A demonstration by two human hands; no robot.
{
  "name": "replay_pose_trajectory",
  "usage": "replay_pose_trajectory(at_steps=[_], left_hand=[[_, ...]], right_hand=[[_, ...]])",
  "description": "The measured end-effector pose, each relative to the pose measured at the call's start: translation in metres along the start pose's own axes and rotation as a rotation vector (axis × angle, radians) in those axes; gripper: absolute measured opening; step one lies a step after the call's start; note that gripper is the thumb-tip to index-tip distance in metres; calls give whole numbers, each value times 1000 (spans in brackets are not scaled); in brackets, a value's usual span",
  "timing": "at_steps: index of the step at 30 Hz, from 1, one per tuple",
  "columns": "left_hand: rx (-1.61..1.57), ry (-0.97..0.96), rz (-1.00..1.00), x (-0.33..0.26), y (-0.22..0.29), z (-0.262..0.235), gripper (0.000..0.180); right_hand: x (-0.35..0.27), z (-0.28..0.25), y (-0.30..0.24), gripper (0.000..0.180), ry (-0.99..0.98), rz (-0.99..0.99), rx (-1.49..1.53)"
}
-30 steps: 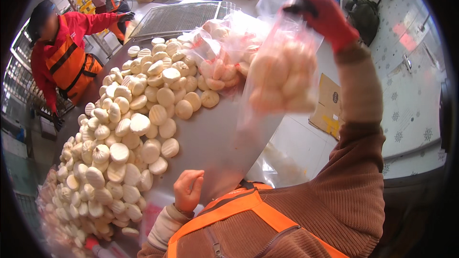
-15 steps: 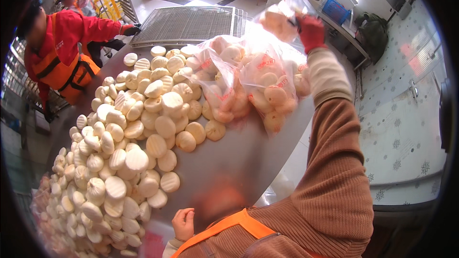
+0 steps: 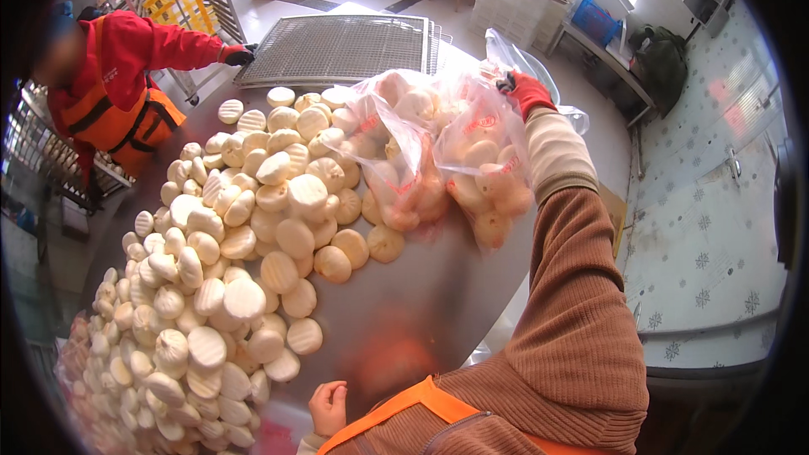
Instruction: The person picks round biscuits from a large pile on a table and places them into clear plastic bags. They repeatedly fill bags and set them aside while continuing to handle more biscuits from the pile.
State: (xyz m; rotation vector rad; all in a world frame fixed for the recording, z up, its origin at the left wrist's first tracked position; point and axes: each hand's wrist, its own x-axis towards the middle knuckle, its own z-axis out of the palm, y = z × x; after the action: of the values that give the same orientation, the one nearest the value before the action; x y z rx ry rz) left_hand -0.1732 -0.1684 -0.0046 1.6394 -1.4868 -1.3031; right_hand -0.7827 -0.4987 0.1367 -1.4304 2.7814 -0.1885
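Observation:
A large heap of pale, flat round buns (image 3: 244, 297), some with ridged faces and some pleated, covers the left of the metal table (image 3: 358, 312). At the table's far right, several clear plastic bags of buns (image 3: 487, 164) with red print stand crowded together. My right hand (image 3: 527, 93), in a red and dark glove, reaches out and is closed on the top of a plastic bag (image 3: 506, 55) behind them; the bag's contents are mostly hidden. Close to my body, my bare left hand (image 3: 329, 407) is curled shut near the heap's near edge, with nothing visible in it.
Wire mesh trays (image 3: 341, 46) lie stacked at the table's far end. A co-worker (image 3: 118, 93) in red with an orange apron touches them with a gloved hand. Behind stands a rack (image 3: 173, 0). To the right are a side bench (image 3: 611, 67) and a white door (image 3: 704, 244).
My right hand has come down and slightly left, lowering the raised bag of buns to the far side of the other bags. My left hand has barely shifted.

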Motion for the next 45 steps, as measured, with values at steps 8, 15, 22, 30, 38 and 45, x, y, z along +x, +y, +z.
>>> replay_pose_trajectory(at_steps=[8, 15, 22, 30, 38, 45], left_hand=[[4, 6, -5, 2, -5, 0, 13], [-27, 22, -26, -8, -9, -6, 13], [-45, 108, -109, -46, -38, -22, 12], [-31, 209, -113, -76, -82, -27, 11], [218, 657, -397, -140, -145, -40, 42], [709, 636, -221, -120, -145, -39, 38]], right_hand=[[0, -7, -12, 65, 39, -164, 2], [-6, -23, -2, 71, 85, -210, 67], [-5, -28, 7, 57, 258, -254, 224], [-50, -64, 8, 37, 692, -500, 546], [-316, 53, -86, 32, 126, -1253, 752], [-520, 146, -124, 41, -788, -1034, 1071]])
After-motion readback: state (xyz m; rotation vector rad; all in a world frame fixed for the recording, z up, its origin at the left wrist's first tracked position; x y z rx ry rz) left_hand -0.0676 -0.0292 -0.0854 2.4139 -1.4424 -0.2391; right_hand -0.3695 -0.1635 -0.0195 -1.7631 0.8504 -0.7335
